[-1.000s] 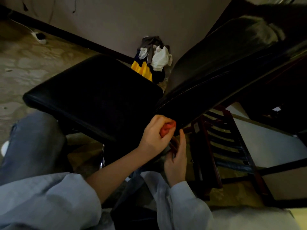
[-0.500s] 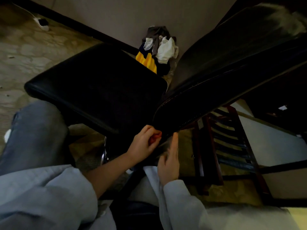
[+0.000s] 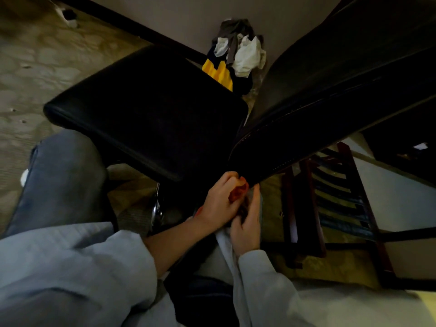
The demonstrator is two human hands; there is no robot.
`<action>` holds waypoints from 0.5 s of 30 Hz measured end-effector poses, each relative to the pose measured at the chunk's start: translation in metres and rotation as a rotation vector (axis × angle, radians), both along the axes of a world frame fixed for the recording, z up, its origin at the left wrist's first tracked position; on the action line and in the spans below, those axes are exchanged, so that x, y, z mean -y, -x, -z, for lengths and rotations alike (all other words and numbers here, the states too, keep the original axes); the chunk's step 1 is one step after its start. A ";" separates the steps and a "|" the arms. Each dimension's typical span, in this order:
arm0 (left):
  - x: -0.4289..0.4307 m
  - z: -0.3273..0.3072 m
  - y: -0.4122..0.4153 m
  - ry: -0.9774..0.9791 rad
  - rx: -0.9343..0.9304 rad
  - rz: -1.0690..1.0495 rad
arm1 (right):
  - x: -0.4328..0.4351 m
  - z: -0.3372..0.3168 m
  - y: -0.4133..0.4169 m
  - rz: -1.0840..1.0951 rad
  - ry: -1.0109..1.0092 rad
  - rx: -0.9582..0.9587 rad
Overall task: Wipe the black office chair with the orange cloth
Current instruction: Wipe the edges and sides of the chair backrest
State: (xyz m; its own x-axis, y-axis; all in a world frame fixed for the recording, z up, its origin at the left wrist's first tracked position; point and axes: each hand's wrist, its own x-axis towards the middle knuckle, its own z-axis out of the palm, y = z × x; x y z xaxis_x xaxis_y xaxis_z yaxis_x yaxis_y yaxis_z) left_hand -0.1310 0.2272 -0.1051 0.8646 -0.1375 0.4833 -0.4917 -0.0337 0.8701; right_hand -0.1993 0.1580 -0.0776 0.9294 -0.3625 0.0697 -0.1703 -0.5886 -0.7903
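1. At the far left a knee [image 3: 61, 180] in blue jeans bends beside the chair, with a grey sleeve [image 3: 70, 267] below it.
2. The black office chair [image 3: 165, 128] fills the middle. Its seat [image 3: 132, 100] lies flat, and its backrest [image 3: 330, 86] slants away to the upper right.
3. The left hand [image 3: 218, 205] curls its fingers tightly round the bunched orange cloth [image 3: 238, 191], holding it against the lowest corner of the backrest, where that meets the seat.
4. A pile of clothes [image 3: 245, 55] leans on the wall behind, in the gap between seat and backrest.
5. The right hand [image 3: 247, 225] touches the left, its fingers stretched up beside the cloth. I cannot tell whether it pinches anything.
6. To the right, under the backrest, stands a dark red wooden slatted chair [image 3: 330, 199].
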 end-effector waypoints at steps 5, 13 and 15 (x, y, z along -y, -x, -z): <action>-0.011 0.032 -0.002 -0.051 -0.107 0.051 | -0.003 0.002 -0.001 0.003 -0.050 -0.028; -0.004 0.009 -0.004 0.135 -0.166 -0.081 | -0.003 0.001 0.003 -0.067 0.090 -0.061; -0.001 0.000 -0.007 0.116 -0.107 -0.047 | -0.001 0.002 0.003 -0.065 0.102 -0.066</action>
State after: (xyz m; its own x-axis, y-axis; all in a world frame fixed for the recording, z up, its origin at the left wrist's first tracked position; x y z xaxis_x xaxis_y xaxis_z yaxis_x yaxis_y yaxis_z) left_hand -0.1241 0.2281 -0.1052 0.9163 -0.0448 0.3981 -0.3960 0.0494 0.9169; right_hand -0.2022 0.1589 -0.0793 0.9545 -0.2953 0.0414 -0.1785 -0.6769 -0.7141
